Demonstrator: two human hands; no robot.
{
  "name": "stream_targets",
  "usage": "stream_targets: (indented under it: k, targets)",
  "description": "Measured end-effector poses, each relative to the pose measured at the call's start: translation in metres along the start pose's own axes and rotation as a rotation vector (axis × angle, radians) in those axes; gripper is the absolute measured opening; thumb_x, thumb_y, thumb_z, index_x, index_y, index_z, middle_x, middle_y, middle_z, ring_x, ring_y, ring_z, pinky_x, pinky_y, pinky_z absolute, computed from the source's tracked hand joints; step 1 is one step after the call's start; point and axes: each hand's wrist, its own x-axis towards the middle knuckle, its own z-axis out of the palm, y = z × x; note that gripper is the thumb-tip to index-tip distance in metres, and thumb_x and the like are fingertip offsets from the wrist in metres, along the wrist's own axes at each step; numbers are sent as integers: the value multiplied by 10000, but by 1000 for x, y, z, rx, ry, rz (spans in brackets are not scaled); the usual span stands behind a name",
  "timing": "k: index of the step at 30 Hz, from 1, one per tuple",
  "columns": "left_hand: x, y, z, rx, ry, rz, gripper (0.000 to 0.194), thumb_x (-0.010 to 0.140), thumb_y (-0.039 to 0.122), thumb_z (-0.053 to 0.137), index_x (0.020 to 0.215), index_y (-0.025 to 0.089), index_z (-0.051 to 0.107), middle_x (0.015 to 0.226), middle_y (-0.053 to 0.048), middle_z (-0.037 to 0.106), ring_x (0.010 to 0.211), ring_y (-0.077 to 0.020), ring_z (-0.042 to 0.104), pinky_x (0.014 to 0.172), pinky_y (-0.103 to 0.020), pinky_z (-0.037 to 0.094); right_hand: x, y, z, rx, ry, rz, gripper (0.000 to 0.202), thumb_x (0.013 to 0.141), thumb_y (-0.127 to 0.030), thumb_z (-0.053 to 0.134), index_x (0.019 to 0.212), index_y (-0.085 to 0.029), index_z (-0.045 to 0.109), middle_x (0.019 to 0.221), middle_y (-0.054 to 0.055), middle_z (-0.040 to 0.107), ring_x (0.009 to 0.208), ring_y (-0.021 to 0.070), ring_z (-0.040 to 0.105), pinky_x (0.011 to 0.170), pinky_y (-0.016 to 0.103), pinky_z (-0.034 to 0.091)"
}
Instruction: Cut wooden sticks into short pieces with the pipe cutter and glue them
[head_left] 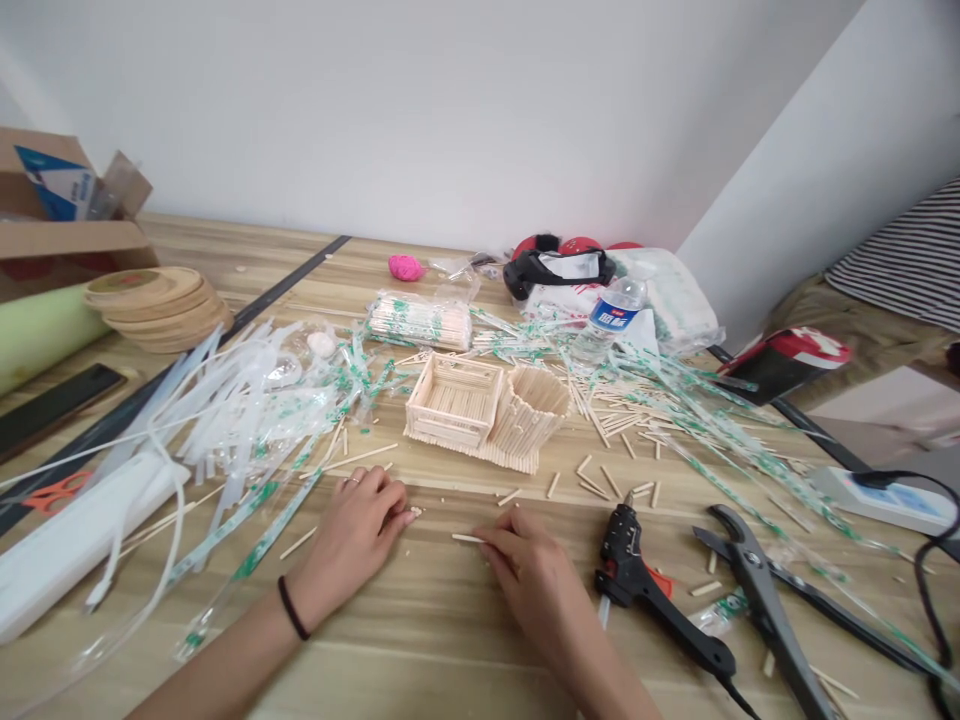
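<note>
My left hand [366, 520] is closed near the table's middle, its fingertips pinching small pale stick pieces. A short wooden stick [466, 538] juts leftward from the pinched fingers of my right hand [525, 560]. Beyond both hands stands a small model of glued sticks: a square box with low railings [454, 405] on the left, joined to a round, flared stick cup [531, 410] on the right. A black glue gun [637, 575] lies to the right of my right hand, with cut stick pieces [592, 480] around its nozzle.
Pliers [757, 580] lie at the right. Loose sticks, plastic wrappers [255, 400] and a water bottle [611, 320] cover the back. A white power strip [82, 540] with cables, a phone [56, 405] and wooden discs [157, 305] are on the left. A person in stripes [900, 250] is at far right.
</note>
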Motion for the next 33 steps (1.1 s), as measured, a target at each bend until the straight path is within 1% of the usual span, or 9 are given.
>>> stream_targets:
  k: [3, 6, 9, 12, 15, 17, 22, 28, 33]
  targets:
    - [1, 1, -5, -39, 5, -40, 118, 830, 255, 530, 719, 217, 513, 758, -10, 590, 763, -230, 533, 698, -360, 341, -1, 1, 0, 15, 5, 0, 278, 873, -152, 453, 970, -208, 708, 879, 59, 625, 800, 186, 612, 704, 268, 472]
    - [1, 3, -12, -131, -16, -73, 70, 799, 195, 524, 749, 225, 484, 689, 24, 594, 692, -198, 552, 698, -349, 336, 0, 1, 0, 26, 11, 5, 280, 876, -151, 447, 964, -208, 707, 881, 57, 623, 805, 183, 612, 714, 267, 471]
    - [1, 4, -16, -188, -19, -104, 90, 761, 192, 551, 759, 233, 471, 681, 37, 600, 680, -189, 574, 690, -332, 355, 0, 1, 0, 27, 16, 9, 278, 872, -147, 448, 951, -211, 707, 881, 55, 624, 806, 182, 615, 719, 265, 473]
    - [2, 2, -16, -216, 3, -99, 102, 735, 212, 588, 746, 233, 488, 720, 23, 622, 710, -196, 588, 663, -315, 381, 0, 1, 0, 29, 12, -1, 278, 866, -139, 450, 947, -211, 707, 880, 55, 628, 800, 181, 614, 710, 263, 473]
    - [1, -1, -13, -232, 15, -52, 56, 766, 216, 569, 719, 231, 543, 712, 13, 645, 691, -191, 595, 664, -314, 403, 0, 1, 0, 41, 14, -21, 277, 867, -131, 451, 944, -212, 704, 881, 53, 630, 803, 178, 611, 719, 266, 471]
    - [1, -1, -11, -233, 24, -37, 76, 788, 221, 558, 718, 232, 586, 715, 8, 668, 693, -191, 609, 688, -321, 418, 0, 1, 0, 39, 11, -20, 269, 867, -129, 457, 940, -208, 703, 882, 54, 631, 807, 179, 613, 723, 266, 470]
    - [0, 1, -15, -224, 37, -65, 106, 804, 203, 534, 809, 237, 634, 814, -7, 716, 763, -204, 640, 752, -343, 452, -1, 2, 1, 42, -3, -14, 258, 876, -140, 462, 955, -202, 700, 894, 54, 628, 817, 180, 614, 727, 265, 469]
    - [-2, 3, -19, -215, 106, -64, 292, 750, 72, 461, 952, 231, 598, 1007, -27, 682, 966, -231, 614, 873, -386, 446, -1, 0, -1, 56, 18, -17, 261, 875, -135, 467, 955, -219, 700, 891, 46, 623, 813, 176, 614, 720, 257, 469]
    - [-3, 2, -15, -212, 128, -70, 232, 815, 112, 437, 970, 213, 576, 1035, -50, 657, 1002, -237, 594, 890, -397, 445, -2, -2, -1, 70, 30, -43, 245, 877, -123, 471, 933, -202, 696, 886, 48, 608, 804, 169, 606, 715, 251, 464]
